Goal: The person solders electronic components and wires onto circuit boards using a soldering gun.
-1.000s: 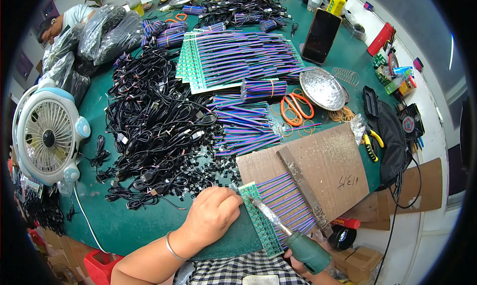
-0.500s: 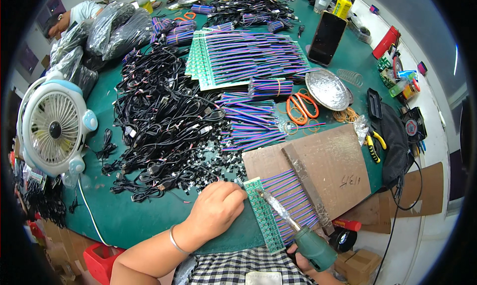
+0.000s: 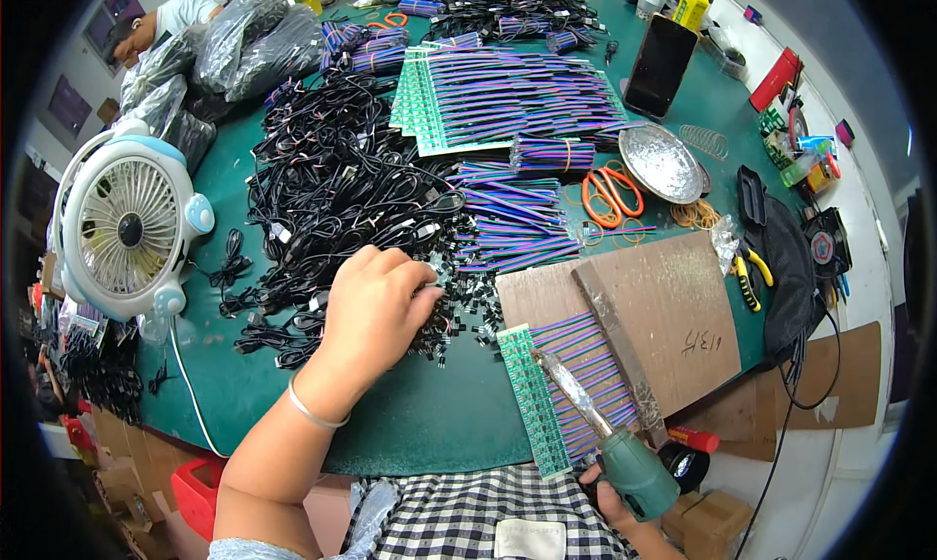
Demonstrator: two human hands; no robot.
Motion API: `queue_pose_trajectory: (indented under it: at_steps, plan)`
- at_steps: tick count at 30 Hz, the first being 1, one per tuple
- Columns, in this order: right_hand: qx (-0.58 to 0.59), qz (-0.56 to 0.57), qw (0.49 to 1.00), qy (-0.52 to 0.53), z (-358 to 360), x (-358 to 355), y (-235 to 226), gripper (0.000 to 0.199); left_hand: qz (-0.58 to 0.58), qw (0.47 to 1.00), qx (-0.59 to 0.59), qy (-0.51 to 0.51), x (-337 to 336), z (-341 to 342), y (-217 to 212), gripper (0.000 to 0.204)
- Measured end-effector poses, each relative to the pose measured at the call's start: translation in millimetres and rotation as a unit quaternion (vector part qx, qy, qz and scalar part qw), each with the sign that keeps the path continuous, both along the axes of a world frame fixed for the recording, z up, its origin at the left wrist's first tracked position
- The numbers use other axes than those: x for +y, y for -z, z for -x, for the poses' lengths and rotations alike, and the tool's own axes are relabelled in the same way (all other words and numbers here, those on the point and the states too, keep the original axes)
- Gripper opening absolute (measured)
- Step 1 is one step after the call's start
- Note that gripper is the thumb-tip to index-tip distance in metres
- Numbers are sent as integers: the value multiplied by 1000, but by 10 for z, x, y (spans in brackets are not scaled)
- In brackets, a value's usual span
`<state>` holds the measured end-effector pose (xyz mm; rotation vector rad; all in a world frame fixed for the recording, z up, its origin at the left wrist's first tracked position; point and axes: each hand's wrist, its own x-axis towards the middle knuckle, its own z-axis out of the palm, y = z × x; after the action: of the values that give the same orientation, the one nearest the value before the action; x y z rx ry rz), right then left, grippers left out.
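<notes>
Currently, my left hand (image 3: pixel 376 306) reaches into the heap of small black connectors (image 3: pixel 459 311) at the edge of the black cable pile (image 3: pixel 332 199), fingers (image 3: pixel 415 292) curled narrow and touching the parts; whether one is pinched yet I cannot tell. My right hand (image 3: pixel 615 501) grips the green soldering iron (image 3: pixel 605 438), its tip resting over the green circuit board strip (image 3: pixel 532 399), probably kept there so work can resume quickly. Coloured wires (image 3: pixel 586 365) from the strip lie under a wooden bar (image 3: pixel 615 336) on a brown board (image 3: pixel 664 311), apparently clamped flat. Farther out on the green table (image 3: pixel 429 423) stand orange scissors (image 3: pixel 610 189), a metal dish (image 3: pixel 662 160) and a white fan (image 3: pixel 127 228).
</notes>
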<state>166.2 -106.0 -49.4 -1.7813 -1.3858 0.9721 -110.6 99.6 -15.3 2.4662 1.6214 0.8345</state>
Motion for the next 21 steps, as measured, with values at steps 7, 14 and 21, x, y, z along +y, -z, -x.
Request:
queue_pose_trajectory:
  at_steps: [7,14,21]
  plan:
    - [44,13,999,-7,-43,9,-39,43,125,984,114,59,94,-52,-41,8]
    - [-36,-58,993,-93,-73,-50,168,42,88,993,0,82,109,44,24,9]
    - [50,-66,996,45,44,30,160,31,104,985,-72,117,-110,-66,-22,11]
